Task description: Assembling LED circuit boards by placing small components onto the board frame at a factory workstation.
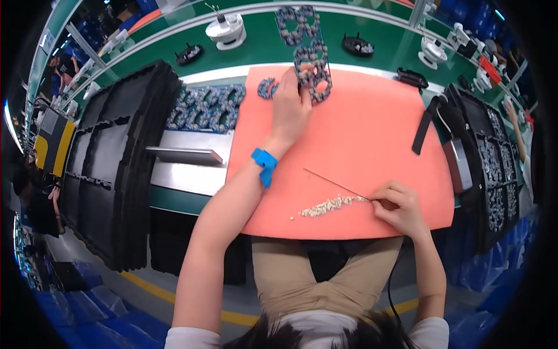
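Note:
My left hand (289,107) reaches to the far side of the pink mat (360,134). Its fingers close on the lower end of a panel of blue ring-shaped circuit boards (314,55), tilted up beyond the mat's far edge. Beside those fingers lies a separate curved blue board (266,88). My right hand (398,206), at the near right of the mat, pinches one end of a thin rod (334,183) that points left and away from me. Just under the rod, small whitish parts (326,207) lie in a long loose heap near the front edge.
More blue circuit boards (206,107) lie left of the mat, above a metal bar (189,155). Stacked black trays (110,163) stand at the left. A black tray of boards (494,168) is at the right. White fixtures (225,32) stand on the green bench behind.

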Demonstrator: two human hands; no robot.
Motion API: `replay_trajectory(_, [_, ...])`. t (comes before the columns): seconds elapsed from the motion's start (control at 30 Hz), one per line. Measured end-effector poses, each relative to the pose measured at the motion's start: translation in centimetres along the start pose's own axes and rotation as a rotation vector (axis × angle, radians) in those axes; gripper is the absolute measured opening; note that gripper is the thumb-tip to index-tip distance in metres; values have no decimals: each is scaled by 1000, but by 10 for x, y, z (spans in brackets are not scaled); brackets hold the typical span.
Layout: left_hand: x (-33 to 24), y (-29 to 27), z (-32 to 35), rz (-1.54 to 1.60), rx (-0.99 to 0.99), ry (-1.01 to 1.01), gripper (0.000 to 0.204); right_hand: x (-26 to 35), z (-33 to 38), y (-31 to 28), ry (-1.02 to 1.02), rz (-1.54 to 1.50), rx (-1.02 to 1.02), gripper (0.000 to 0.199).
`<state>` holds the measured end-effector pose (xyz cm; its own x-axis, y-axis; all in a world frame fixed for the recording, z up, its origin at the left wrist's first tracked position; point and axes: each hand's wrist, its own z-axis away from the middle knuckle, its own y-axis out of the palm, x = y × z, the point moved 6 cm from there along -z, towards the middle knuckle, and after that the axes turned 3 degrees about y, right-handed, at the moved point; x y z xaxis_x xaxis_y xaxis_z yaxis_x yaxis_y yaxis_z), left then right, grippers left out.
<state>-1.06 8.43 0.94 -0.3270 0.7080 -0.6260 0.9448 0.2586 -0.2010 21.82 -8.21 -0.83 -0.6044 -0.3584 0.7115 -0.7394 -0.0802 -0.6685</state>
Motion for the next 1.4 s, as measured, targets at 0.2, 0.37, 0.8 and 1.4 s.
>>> replay_trajectory(0.2, [0,-4,-1,-6,-24,28,36,18,4,15,-144,-8,58,17])
replay_trajectory(0.37, [-2,-1,0,3,-1,45,36,20,8,17,-186,-23,73,18])
replay_trajectory(0.8, [-2,-1,0,-19,10,45,35,29,10,21,-249,-1,95,19])
replay_trajectory(1.4, [-4,-2,0,-11,-23,100,36,33,14,25,-287,-1,160,23])
